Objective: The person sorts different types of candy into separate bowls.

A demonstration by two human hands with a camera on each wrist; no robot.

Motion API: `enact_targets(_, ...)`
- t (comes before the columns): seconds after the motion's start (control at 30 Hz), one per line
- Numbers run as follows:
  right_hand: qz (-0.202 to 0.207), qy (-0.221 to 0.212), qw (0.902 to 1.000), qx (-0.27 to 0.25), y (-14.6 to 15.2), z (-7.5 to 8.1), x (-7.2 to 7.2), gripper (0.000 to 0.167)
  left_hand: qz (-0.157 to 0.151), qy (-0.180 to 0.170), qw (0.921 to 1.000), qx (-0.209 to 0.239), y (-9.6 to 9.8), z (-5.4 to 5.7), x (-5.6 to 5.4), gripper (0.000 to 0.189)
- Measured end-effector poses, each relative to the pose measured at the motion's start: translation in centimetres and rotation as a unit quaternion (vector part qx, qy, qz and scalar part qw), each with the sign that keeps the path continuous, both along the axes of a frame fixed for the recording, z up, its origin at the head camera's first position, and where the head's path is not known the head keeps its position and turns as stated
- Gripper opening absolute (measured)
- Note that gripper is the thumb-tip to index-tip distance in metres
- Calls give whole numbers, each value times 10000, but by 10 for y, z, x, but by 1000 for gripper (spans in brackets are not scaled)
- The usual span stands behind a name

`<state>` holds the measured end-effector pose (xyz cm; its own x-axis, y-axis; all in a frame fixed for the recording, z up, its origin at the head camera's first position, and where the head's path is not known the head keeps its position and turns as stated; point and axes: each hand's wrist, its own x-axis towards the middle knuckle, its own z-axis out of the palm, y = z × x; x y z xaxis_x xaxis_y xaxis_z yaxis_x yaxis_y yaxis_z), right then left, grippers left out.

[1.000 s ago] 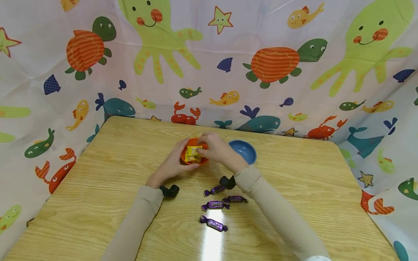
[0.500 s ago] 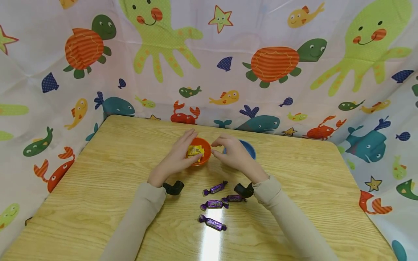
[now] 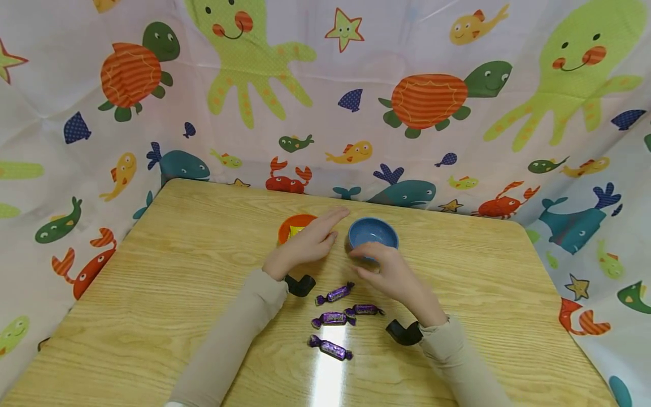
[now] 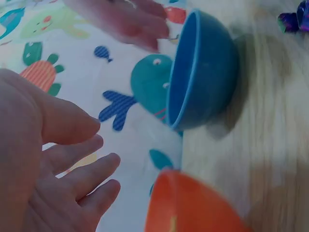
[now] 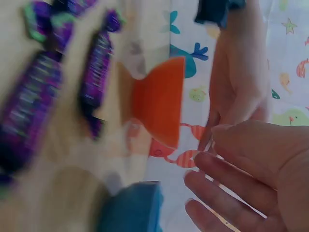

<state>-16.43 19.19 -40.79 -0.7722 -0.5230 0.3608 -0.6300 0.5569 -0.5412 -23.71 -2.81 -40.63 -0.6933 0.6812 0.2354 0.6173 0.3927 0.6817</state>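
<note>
With yellow candy in the round orange plastic bowl [image 3: 295, 225], both my hands [image 3: 310, 244] [image 3: 391, 276] seem spread and empty, four purple-wrapped candies [image 3: 333, 319] unsorted.

You've got loads of bare table [image 3: 168, 294] on both sides; only the purple candies [image 3: 333, 308] sit near you, with the orange bowl [image 3: 292, 225] and blue bowl [image 3: 373, 233] further back.

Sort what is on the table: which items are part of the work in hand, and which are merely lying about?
In hand: orange bowl holding a yellow candy; blue bowl; four purple candies; left hand; right hand.

Lying about: sea-creature curtain behind the wooden table.
</note>
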Motion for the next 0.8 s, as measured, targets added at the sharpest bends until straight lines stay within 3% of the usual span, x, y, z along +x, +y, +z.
enact_targets(0.2, 368, -218, 9987, 282, 4, -24, 15, 27, -307, -252, 9985, -367, 24, -9, -6, 55)
enact_targets(0.4, 855, -189, 9936, 716, -4, -35, 16, 26, -259, -417, 9933, -1049, 40, -18, -9, 60)
enact_targets(0.63, 810, -48, 9925, 915, -10, -41, 18, 24, -160, -359, 9855, -1653, 50, -16, -7, 72)
enact_targets(0.8, 720, -17, 9933, 905, -12, -45, 19, 18, -16, -559, 9768, -2066, 58, -14, -4, 77)
